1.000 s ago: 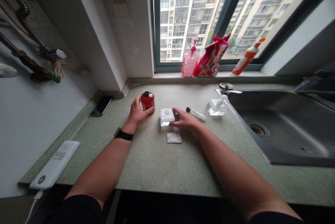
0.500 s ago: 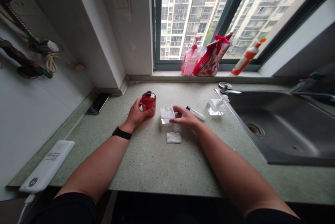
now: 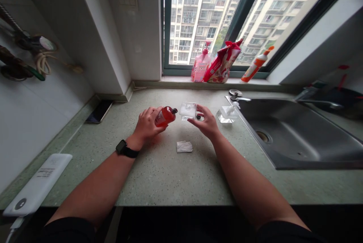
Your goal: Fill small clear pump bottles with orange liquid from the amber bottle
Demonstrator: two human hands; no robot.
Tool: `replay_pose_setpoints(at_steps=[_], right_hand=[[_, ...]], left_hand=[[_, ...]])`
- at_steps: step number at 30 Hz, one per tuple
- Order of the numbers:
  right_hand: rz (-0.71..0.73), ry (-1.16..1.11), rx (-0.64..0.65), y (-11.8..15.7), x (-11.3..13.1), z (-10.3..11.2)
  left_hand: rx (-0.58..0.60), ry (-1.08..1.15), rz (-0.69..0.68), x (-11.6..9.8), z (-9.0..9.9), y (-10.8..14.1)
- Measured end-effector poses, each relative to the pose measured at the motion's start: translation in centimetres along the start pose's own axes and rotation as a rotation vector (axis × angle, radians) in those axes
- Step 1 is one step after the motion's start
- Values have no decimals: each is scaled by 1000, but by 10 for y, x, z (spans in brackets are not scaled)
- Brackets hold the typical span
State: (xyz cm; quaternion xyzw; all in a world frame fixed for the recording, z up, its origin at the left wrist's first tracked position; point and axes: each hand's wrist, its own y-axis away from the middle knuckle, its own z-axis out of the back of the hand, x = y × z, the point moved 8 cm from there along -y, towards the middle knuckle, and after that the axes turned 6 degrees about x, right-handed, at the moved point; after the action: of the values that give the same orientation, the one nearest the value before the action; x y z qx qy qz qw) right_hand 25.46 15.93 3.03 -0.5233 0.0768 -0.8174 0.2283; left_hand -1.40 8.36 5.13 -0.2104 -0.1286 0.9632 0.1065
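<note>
My left hand (image 3: 147, 123) is wrapped round a red bottle (image 3: 166, 117), which is tilted with its dark open neck pointing right. The neck is close to a clear square container (image 3: 187, 110), gripped from the right by my right hand (image 3: 207, 121). Whether neck and container touch I cannot tell. A folded white tissue (image 3: 184, 147) lies on the counter (image 3: 170, 182) in front of the two. Behind the fingers of my right hand a small black cap (image 3: 199, 117) shows in part. A clear block-shaped piece with a white pump head (image 3: 231, 111) stands to the right.
The steel sink (image 3: 279, 159) takes up the right side, with a drain strainer (image 3: 235, 92) at its back corner. A phone (image 3: 99, 111) and a white power bank (image 3: 39, 182) lie on the left. Pink bottle (image 3: 200, 67), red pouch (image 3: 224, 63) and orange bottle (image 3: 256, 65) line the windowsill.
My left hand has lifted the red bottle and tipped it from upright towards the right. My right hand has raised the clear container slightly and brought it near the bottle's neck.
</note>
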Motion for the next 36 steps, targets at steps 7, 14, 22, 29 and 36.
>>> replay_pose_setpoints(at_steps=[7,14,22,29,36], right_hand=[[94,252,-64,2,14,13],[128,334,-47,4,23,15],[128,396,-14,6,38,14],[255,402,-58,9,45,13],[397,436,-114,13,48,11]], left_hand=[[29,-70,40,-14,2,3],[1,-73,38,-23,5,6],[-20,-99,65,-32,9,10],[-79,-144,38,-36,10,13],[-132,-191,-2,-36,8,14]])
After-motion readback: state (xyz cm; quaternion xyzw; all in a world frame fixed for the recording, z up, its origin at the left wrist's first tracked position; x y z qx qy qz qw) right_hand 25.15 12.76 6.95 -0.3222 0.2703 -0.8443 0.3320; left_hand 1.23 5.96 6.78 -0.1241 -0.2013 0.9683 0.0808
